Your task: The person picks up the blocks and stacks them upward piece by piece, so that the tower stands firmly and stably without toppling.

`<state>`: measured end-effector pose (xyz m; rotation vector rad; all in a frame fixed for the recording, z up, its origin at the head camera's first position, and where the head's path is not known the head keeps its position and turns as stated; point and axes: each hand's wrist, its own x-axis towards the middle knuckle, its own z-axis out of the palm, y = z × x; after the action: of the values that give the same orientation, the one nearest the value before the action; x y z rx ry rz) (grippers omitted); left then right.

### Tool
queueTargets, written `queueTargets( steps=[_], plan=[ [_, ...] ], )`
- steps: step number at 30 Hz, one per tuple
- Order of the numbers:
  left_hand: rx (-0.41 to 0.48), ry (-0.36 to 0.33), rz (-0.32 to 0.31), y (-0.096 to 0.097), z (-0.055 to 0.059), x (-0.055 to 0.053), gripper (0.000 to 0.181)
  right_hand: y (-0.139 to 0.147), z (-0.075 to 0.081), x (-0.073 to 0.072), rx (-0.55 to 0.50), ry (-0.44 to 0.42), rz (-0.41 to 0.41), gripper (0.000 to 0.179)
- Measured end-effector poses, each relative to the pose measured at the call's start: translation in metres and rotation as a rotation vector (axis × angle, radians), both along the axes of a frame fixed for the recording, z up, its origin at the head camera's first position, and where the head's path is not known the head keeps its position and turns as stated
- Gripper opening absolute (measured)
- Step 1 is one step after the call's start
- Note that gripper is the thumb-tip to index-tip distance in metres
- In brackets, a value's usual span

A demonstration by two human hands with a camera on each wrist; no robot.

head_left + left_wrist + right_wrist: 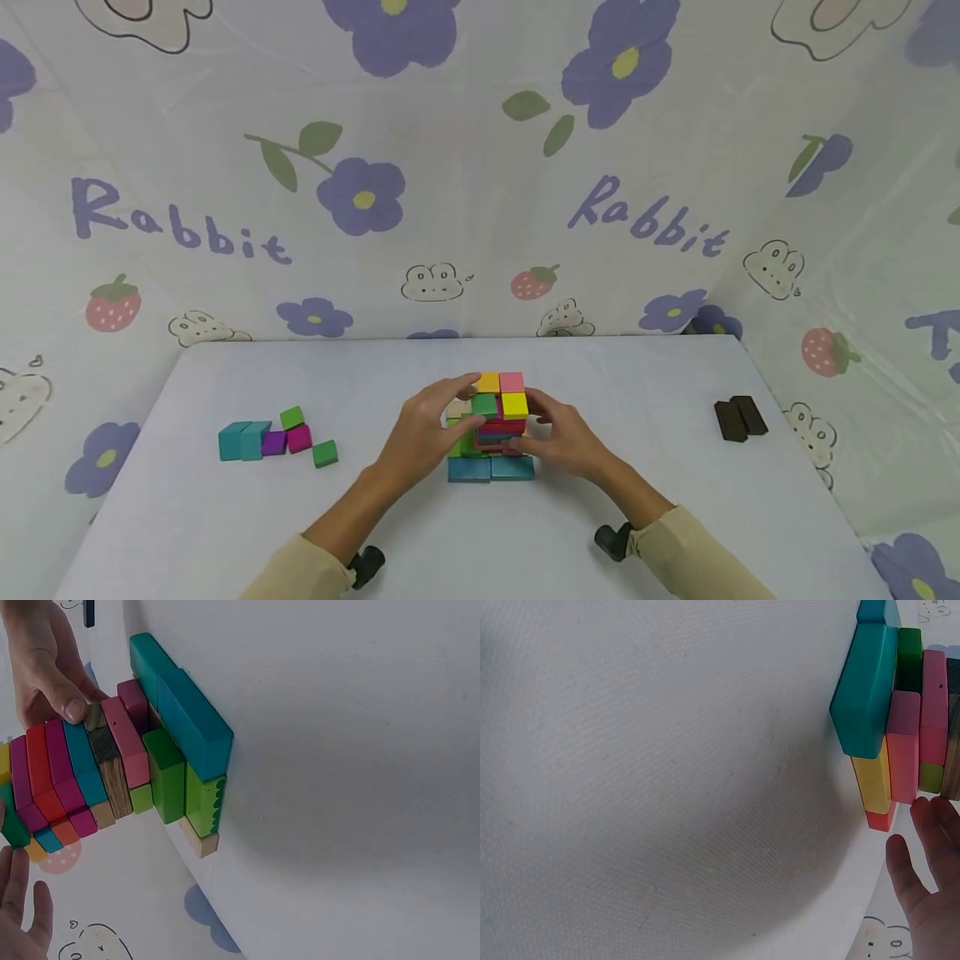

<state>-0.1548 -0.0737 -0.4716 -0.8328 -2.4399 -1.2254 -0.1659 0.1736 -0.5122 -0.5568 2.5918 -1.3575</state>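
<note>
A tower of coloured wooden blocks stands mid-table, with two teal blocks lying along its front foot. My left hand is at the tower's upper left, where thumb and forefinger pinch a small green block at the top. Beside that block sit yellow and pink blocks. My right hand holds the tower from the right, its thumb on the front near the blue and dark wood-grain layers. In the right wrist view, other right-hand fingers stretch out close to the tower's side.
Left on the white table lie teal blocks, a purple block, a magenta block and two green blocks. Two dark brown blocks lie near the right edge. A patterned cloth hangs behind the table.
</note>
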Motion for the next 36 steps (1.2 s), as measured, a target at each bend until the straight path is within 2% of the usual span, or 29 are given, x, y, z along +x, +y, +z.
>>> queueTargets(
  steps=[7,16,22,26,30,33,36],
  plan=[
    [0.0,-0.028,-0.019,0.004,-0.002,-0.001,0.058,0.0,-0.002,0.0,0.012,-0.013,-0.012,0.074],
    [0.0,-0.013,-0.013,0.009,0.0,0.0,0.058,0.002,-0.002,0.001,0.017,-0.01,-0.018,0.076],
    [-0.014,0.003,0.025,0.003,0.0,-0.002,0.058,0.003,-0.003,0.0,0.009,-0.006,-0.013,0.075],
    [0.004,0.009,0.069,-0.021,-0.002,-0.01,0.061,0.003,-0.003,0.0,0.009,-0.011,-0.014,0.074],
    [0.022,0.015,0.104,-0.063,-0.01,-0.018,0.063,0.001,-0.002,0.0,0.015,-0.026,-0.01,0.074],
    [0.016,-0.024,0.124,-0.102,-0.021,-0.016,0.06,0.001,-0.001,-0.001,0.018,-0.027,-0.009,0.075],
    [-0.003,-0.12,0.142,-0.139,-0.033,-0.009,0.054,0.001,-0.001,-0.001,0.018,-0.022,-0.012,0.074]
  ],
)
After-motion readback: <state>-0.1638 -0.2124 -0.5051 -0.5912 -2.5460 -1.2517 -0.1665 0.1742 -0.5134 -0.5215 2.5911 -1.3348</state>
